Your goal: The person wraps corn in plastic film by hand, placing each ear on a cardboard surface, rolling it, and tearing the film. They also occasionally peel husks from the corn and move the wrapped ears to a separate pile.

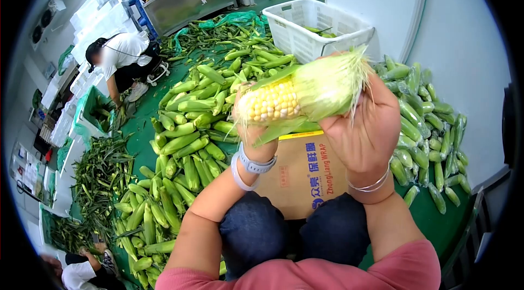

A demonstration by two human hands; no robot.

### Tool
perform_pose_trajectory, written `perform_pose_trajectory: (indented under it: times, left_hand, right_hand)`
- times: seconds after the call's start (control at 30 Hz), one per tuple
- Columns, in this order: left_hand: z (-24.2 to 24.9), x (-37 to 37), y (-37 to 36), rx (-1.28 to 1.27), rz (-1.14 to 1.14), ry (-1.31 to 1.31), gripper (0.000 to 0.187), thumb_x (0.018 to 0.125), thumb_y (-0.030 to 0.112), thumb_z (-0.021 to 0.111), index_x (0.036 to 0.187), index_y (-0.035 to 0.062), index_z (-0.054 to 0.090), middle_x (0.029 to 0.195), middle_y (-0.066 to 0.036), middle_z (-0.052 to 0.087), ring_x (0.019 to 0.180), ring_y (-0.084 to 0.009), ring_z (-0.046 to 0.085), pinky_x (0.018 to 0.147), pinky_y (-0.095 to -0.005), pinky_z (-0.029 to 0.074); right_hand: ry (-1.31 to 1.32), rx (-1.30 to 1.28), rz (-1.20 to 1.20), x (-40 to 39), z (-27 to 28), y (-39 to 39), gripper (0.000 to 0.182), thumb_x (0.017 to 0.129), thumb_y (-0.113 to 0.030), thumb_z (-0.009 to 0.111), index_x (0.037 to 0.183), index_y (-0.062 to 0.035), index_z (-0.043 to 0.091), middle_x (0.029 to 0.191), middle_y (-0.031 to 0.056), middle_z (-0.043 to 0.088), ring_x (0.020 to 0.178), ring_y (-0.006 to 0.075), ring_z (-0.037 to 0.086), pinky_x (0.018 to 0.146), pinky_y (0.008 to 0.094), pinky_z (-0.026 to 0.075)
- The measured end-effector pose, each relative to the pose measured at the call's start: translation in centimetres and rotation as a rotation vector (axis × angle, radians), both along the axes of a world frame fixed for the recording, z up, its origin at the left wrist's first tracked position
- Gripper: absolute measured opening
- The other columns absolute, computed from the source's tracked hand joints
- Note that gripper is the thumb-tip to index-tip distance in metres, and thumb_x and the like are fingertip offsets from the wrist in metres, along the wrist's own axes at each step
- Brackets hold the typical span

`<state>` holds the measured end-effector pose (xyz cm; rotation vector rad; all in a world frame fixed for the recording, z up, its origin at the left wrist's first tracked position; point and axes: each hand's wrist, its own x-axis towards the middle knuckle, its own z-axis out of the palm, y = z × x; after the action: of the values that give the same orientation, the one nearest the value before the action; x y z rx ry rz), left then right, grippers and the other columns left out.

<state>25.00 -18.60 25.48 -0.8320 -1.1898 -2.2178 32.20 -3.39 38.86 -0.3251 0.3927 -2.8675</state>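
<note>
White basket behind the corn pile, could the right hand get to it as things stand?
Probably not right away. The right hand and left hand both grip a half-husked corn cob, and the white basket sits beyond it, past a cardboard box.

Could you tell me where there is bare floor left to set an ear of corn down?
Bare green floor runs between the big corn pile and the crouching person. A smaller patch lies right of the cardboard box, below the wall-side ears. Elsewhere corn and husks crowd it.
</note>
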Motion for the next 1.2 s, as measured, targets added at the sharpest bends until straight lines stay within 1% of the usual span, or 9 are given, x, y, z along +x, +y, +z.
perform_pose_trajectory:
  times: [0.03, 0.13, 0.2, 0.23, 0.37, 0.5, 1.07, 1.17, 1.2]
  left_hand:
    - [0.3, -0.1, 0.2, -0.368, 0.411, 0.116, 0.038, 0.09, 0.014, 0.049, 0.124, 0.0052, 0.038, 0.119, -0.011, 0.049, 0.105, -0.0235, 0.053, 0.086, -0.0355, 0.048]
    - [1.6, 0.0, 2.2, -0.139, 0.085, -0.073, 0.033, 0.09, 0.015, 0.05, 0.119, 0.0043, 0.041, 0.114, -0.009, 0.052, 0.101, -0.0219, 0.056, 0.079, -0.0316, 0.051]
    - [1.8, -0.1, 3.1, 0.124, -0.162, -0.296, 0.026, 0.09, 0.015, 0.049, 0.114, 0.0046, 0.045, 0.106, -0.007, 0.056, 0.086, -0.0168, 0.06, 0.065, -0.025, 0.052]
    - [1.6, -0.3, 2.8, 0.065, -0.247, -0.342, 0.019, 0.091, 0.017, 0.049, 0.106, 0.0058, 0.049, 0.092, -0.003, 0.059, 0.07, -0.0112, 0.059, 0.052, -0.0196, 0.047]
    - [1.3, -0.7, 4.3, 0.046, -0.196, -0.56, 0.014, 0.092, 0.021, 0.049, 0.088, 0.0073, 0.05, 0.072, 0.0, 0.054, 0.054, -0.0069, 0.048, 0.044, -0.0188, 0.037]
    - [-0.6, -1.7, 3.9, 0.024, -0.251, -0.552, 0.02, 0.094, 0.023, 0.046, 0.08, 0.0083, 0.047, 0.068, 0.0, 0.05, 0.051, -0.0072, 0.041, 0.042, -0.0199, 0.029]
    - [-1.9, -2.1, 3.0, 0.054, -0.288, -0.6, 0.019, 0.094, 0.023, 0.043, 0.087, 0.0066, 0.049, 0.073, -0.001, 0.053, 0.052, -0.0063, 0.04, 0.042, -0.0189, 0.029]
    - [-0.4, -2.1, 1.1, 0.133, -0.299, -0.637, 0.02, 0.094, 0.024, 0.045, 0.084, 0.0075, 0.049, 0.069, -0.001, 0.052, 0.051, -0.0062, 0.042, 0.04, -0.0184, 0.029]
    - [0.2, -1.8, 0.6, 0.092, -0.171, -0.647, 0.02, 0.093, 0.025, 0.046, 0.084, 0.008, 0.048, 0.064, 0.001, 0.051, 0.051, -0.006, 0.043, 0.04, -0.0187, 0.03]
  right_hand:
    - [-0.005, 0.001, -0.005, -0.3, 0.1, 0.1, 0.017, 0.093, -0.017, 0.045, 0.08, -0.0082, 0.051, 0.062, -0.0048, 0.042, 0.053, 0.0035, 0.036, 0.05, 0.0176, 0.033]
    - [-0.024, -0.167, 0.011, -2.3, -0.4, 0.7, 0.017, 0.093, -0.014, 0.046, 0.077, -0.0083, 0.048, 0.061, -0.0041, 0.037, 0.052, 0.0054, 0.033, 0.049, 0.0185, 0.032]
    - [-0.072, -0.274, 0.146, -4.0, -1.2, 1.8, 0.018, 0.092, -0.013, 0.046, 0.075, -0.0075, 0.046, 0.062, -0.0033, 0.035, 0.052, 0.0071, 0.03, 0.048, 0.019, 0.03]
    - [-0.073, -0.296, 0.111, -4.5, -1.3, 2.0, 0.018, 0.093, -0.012, 0.044, 0.076, -0.0064, 0.045, 0.063, -0.0028, 0.037, 0.053, 0.0077, 0.031, 0.048, 0.019, 0.03]
    - [-0.147, -0.343, 0.048, -6.7, -1.9, 3.1, 0.018, 0.093, -0.011, 0.041, 0.077, -0.0057, 0.045, 0.063, -0.002, 0.037, 0.053, 0.0079, 0.032, 0.046, 0.019, 0.029]
    - [-0.209, -0.403, 0.072, -8.9, -3.9, 3.6, 0.017, 0.093, -0.01, 0.04, 0.077, -0.0055, 0.045, 0.062, -0.0022, 0.036, 0.052, 0.0077, 0.031, 0.044, 0.0193, 0.028]
    - [-0.257, -0.364, -0.018, -8.6, -4.6, 2.9, 0.014, 0.092, -0.013, 0.042, 0.081, -0.0059, 0.044, 0.066, -0.0012, 0.038, 0.052, 0.0085, 0.028, 0.047, 0.0188, 0.029]
    - [-0.226, -0.073, -0.171, -8.1, -4.9, 2.0, 0.009, 0.091, -0.013, 0.046, 0.085, -0.0067, 0.048, 0.069, -0.0014, 0.044, 0.053, 0.0067, 0.035, 0.046, 0.0182, 0.03]
    - [-0.099, 0.17, -0.214, -8.1, -5.3, 1.7, 0.007, 0.09, -0.013, 0.048, 0.086, -0.0079, 0.05, 0.071, -0.0019, 0.046, 0.057, 0.0056, 0.04, 0.046, 0.0179, 0.031]
